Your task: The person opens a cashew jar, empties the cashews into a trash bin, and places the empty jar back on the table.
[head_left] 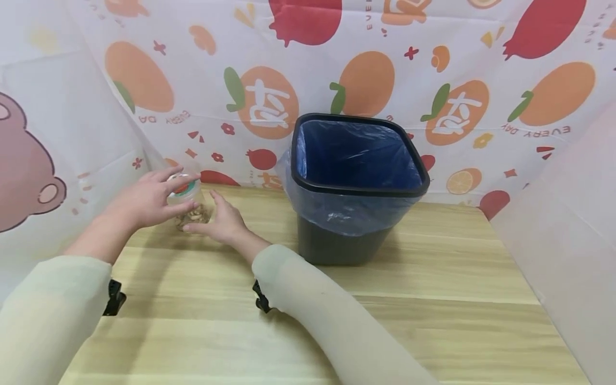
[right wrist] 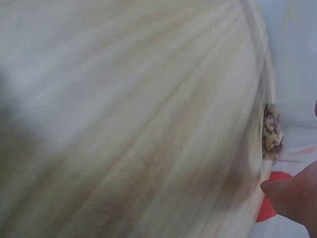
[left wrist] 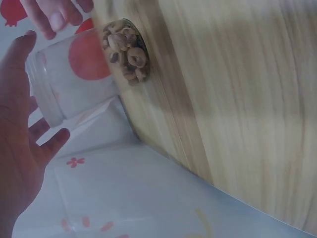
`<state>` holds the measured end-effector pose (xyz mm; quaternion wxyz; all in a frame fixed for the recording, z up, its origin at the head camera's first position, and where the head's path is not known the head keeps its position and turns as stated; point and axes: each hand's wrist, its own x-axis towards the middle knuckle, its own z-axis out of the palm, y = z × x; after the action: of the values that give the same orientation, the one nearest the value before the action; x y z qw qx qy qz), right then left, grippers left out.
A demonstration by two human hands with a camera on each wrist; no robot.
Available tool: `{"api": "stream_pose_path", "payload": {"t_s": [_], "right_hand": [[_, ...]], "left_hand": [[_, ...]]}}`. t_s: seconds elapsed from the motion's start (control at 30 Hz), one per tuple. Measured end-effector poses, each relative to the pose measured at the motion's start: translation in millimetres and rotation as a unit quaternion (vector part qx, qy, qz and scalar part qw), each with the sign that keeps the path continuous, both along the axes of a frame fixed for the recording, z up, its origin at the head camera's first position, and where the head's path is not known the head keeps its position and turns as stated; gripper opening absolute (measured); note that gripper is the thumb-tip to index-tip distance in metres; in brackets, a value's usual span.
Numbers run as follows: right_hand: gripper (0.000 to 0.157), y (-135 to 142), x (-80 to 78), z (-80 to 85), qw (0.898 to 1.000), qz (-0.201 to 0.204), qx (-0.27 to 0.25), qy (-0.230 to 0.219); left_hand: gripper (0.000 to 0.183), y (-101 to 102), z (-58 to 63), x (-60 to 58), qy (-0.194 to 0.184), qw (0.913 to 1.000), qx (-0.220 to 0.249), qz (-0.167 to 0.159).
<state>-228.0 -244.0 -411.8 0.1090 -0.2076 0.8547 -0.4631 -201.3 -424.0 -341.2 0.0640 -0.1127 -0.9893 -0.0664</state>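
Note:
A clear jar [head_left: 204,199] stands upright on the table at the far left. Tan, nut-like pieces [left wrist: 126,49] lie in its lower part, while the upper part is see-through. In the head view its round top [head_left: 189,188] shows teal and red, partly hidden by fingers. My left hand [head_left: 151,199] reaches over the jar's top from the left, fingers spread around the rim. On the jar's right side is my right hand [head_left: 224,220], thumb and fingers apart and curving towards its lower wall. Whether either hand touches the jar, I cannot tell.
Right of the hands stands a dark bin [head_left: 339,243] with a translucent blue bag [head_left: 346,211] folded over its rim. A fruit-printed cloth [head_left: 317,80] hangs behind the wood-grain table [head_left: 212,315]. White sheets [head_left: 563,235] border the table's sides.

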Motion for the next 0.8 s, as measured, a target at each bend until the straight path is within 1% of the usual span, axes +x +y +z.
{"api": "stream_pose_path", "payload": {"t_s": [0.23,0.33,0.43,0.57,0.7,0.8], "right_hand": [[0.107,-14,1.3,-4.2,1.0,-0.013,0.022,-0.003],[0.106,-19,2.2,-4.4,1.0,-0.022,0.019,-0.008],[0.102,-25,3.2,-5.0,1.0,-0.024,0.014,-0.008],[0.099,-29,4.9,-6.8,0.999,-0.023,0.024,-0.005],[0.098,-27,3.2,-8.7,0.999,-0.032,0.02,0.0],[0.096,-24,3.3,-10.5,0.999,-0.036,0.011,0.0]], "left_hand": [[0.068,-2,-3.2,0.0,-0.021,0.9995,-0.022,0.007],[0.066,-2,-4.6,-2.0,-0.023,0.9994,-0.025,0.005],[0.062,-3,-5.6,-3.2,-0.018,0.9995,-0.026,0.003],[0.058,-2,-6.6,-4.6,-0.009,0.9997,-0.024,-0.005],[0.056,2,-4.5,-8.3,0.007,0.9996,-0.018,-0.019],[0.055,4,-3.3,-7.9,0.01,0.9995,-0.016,-0.024]]}}
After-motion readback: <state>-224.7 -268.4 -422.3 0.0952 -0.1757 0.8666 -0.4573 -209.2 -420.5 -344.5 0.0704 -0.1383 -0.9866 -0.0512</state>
